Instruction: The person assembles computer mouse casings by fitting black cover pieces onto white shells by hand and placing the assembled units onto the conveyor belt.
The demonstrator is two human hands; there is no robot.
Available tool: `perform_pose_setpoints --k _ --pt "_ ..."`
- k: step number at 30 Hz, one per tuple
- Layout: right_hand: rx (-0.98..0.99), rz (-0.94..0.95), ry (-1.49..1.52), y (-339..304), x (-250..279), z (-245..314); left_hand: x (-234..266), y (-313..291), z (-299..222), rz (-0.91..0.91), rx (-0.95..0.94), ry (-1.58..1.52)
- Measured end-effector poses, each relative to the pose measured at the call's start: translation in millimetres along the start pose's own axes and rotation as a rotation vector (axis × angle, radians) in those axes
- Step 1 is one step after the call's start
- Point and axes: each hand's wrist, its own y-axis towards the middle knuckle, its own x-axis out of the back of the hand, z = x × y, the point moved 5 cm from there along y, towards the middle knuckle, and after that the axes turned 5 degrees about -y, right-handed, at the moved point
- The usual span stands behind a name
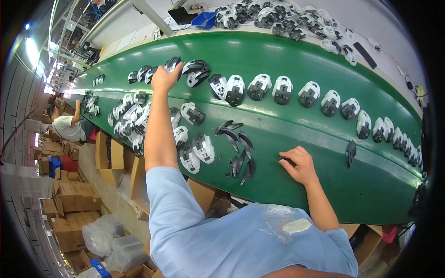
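My left arm reaches far across the green work surface (278, 127). At its end, my left hand (164, 78) is closed on a black-and-white computer mouse shell (173, 63), its fingers partly hidden behind the hand. Just right of it lies a darker pair of shells (196, 72). My right hand (300, 165) rests on the surface nearer to me, holding nothing, thumb and forefinger apart. Left of that hand lie several loose black curved pieces (241, 141). A pile of white-and-black shells (132, 116) lies beside my left forearm.
A row of mouse shells (282, 89) curves off to the right. A single black piece (351, 153) lies right of my right hand. More shells (278, 16) and a blue tray (204, 20) occupy the back ledge. Another person (69, 126) works at far left, beyond cardboard boxes (76, 197).
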Motion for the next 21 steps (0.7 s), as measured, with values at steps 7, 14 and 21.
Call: perform_pose_setpoints --k 7,14,21 --pt "-0.057 0.107 -0.026 -33.3 20.1 12.3 -60.0 -35.0 16.1 -0.223 -0.057 0.133" --pt "-0.042 0.105 -0.035 -39.5 21.7 14.1 -91.1 -147.1 -135.5 0.206 -0.680 0.026" --pt "0.005 0.082 -0.056 -39.9 26.4 14.6 -79.0 -156.8 -128.1 0.234 -0.499 -0.302"
